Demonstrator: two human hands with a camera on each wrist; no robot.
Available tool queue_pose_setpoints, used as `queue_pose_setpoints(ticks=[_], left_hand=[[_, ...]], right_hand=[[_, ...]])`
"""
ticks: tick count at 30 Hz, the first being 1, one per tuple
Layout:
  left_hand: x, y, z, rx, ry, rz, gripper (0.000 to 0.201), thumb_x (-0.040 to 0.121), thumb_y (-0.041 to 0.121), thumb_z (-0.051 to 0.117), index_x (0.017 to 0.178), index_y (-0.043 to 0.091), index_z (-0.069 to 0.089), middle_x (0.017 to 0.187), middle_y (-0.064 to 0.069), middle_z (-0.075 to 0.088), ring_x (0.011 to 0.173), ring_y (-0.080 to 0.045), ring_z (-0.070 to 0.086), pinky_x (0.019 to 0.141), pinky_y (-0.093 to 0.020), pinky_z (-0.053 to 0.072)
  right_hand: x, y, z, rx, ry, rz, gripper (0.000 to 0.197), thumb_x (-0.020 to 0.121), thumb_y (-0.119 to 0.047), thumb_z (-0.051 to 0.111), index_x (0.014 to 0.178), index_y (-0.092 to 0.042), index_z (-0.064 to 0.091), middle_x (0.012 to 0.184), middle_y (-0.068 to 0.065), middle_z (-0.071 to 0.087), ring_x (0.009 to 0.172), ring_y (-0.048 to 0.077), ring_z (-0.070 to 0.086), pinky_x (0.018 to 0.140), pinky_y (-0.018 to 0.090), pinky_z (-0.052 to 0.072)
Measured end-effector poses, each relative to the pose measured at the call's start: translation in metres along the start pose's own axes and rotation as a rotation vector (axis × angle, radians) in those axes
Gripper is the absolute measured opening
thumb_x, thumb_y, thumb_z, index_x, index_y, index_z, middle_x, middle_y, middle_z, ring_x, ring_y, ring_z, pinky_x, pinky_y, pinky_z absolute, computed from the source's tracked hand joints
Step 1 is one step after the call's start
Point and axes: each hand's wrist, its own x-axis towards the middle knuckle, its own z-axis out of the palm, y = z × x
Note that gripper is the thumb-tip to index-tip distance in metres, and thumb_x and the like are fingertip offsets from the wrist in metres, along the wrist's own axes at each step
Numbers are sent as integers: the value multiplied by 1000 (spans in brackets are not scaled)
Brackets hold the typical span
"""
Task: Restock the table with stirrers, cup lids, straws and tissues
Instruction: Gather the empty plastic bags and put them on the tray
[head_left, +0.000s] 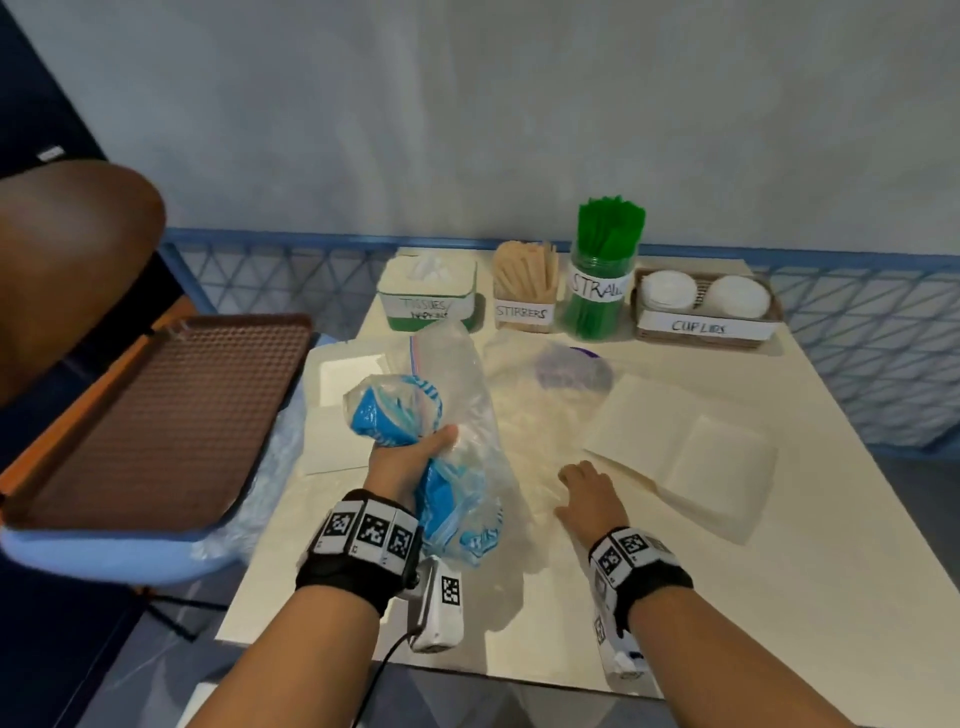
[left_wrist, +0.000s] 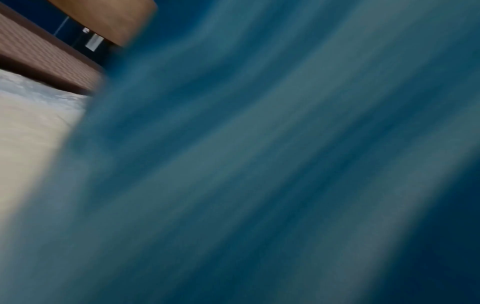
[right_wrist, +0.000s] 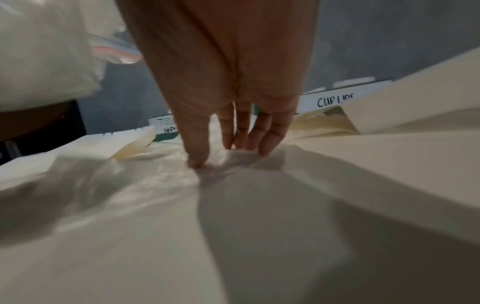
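Along the table's back edge stand a tissue box (head_left: 426, 296), a stirrer holder (head_left: 524, 291), a jar of green straws (head_left: 602, 270) and a cup-lid basket (head_left: 706, 306), each labelled. My left hand (head_left: 415, 452) grips a crumpled bundle of blue and clear plastic bags (head_left: 395, 410) above the table's left part. That blue plastic (left_wrist: 259, 164) fills the left wrist view as a blur. My right hand (head_left: 582, 488) lies on a clear plastic bag (head_left: 535, 431) spread on the table, with straight fingertips (right_wrist: 197, 160) touching the film (right_wrist: 155, 185).
A brown tray (head_left: 156, 415) rests on a blue chair left of the table. Flat white sheets or packs lie at the right (head_left: 685, 457) and left (head_left: 343, 395). A purple round thing (head_left: 571, 369) shows under the clear plastic. The cream table (head_left: 727, 623) shows bare near its front right.
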Motion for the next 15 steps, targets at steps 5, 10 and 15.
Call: queue_pose_setpoints(ticks=[5,10,15], left_hand=[[1,3,-8,16,-28,-19,53,76,6,73,125,9,52,113,-12,64,87,-22,63,60,-29,51],[0,8,2,41,-108,-14,45,78,9,72,118,13,54,97,-5,66,82,-19,64,56,-27,52],[-6,11,27,110,-275,12,46,73,10,76,115,14,59,105,-9,70,96,-25,67,79,-37,56]], right_hand=[[10,-3,-19,-22,80,37,29,96,-12,36,107,-1,61,114,17,60,107,29,56,85,32,42],[4,-17,-75,206,292,33,23,95,-17,43,94,0,57,102,18,55,98,34,53,82,36,37],[-9,-52,-127,576,299,-120,18,96,-14,43,88,-2,55,85,11,57,77,22,50,66,27,32]])
